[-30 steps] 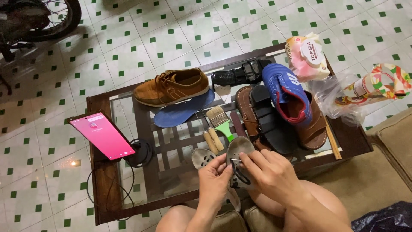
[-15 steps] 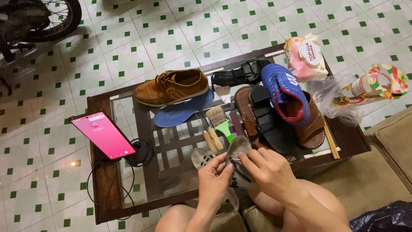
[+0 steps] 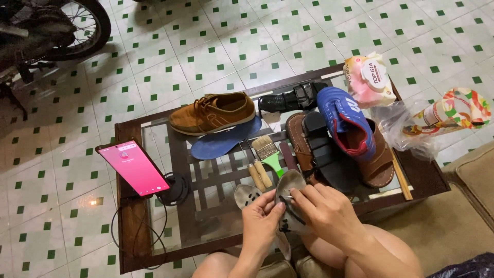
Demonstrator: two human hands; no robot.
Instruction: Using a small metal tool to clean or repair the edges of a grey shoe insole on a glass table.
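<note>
Little has moved since the earlier frames: both hands remain at the near edge of the table, and the grey insole has been tilted slightly between them.

A floor of white tiles with small green squares (image 3: pixel 216 56) is seen from above. On it stands a low table (image 3: pixel 128 216) with a dark wood frame and a glass top. At the top left a motorbike wheel (image 3: pixel 85 23) is partly seen.

On the table a brown suede shoe (image 3: pixel 213 112) is laid over a blue insole (image 3: pixel 226 140). To its right a black sandal (image 3: pixel 293 98) lies at the far edge. A blue sports shoe (image 3: pixel 343 123) is stacked on a black sandal and a brown sandal (image 3: pixel 378 164). A pink packet (image 3: pixel 366 78) and a clear plastic bag (image 3: pixel 406 128) are placed at the right end. At the left a phone with a pink screen (image 3: pixel 133 167) is propped on a stand, with a cable hanging from it.

Near the middle a paintbrush (image 3: pixel 265 149) and a green-handled tool (image 3: pixel 272 163) lie side by side.

The grey insole (image 3: pixel 289 181) is held upright above the near edge of the table. The left hand (image 3: pixel 263 222) is closed on its lower edge. The right hand (image 3: pixel 329 213) is pinched on it from the right side. A second grey insole (image 3: pixel 247 195) lies flat just beside the left hand.
</note>
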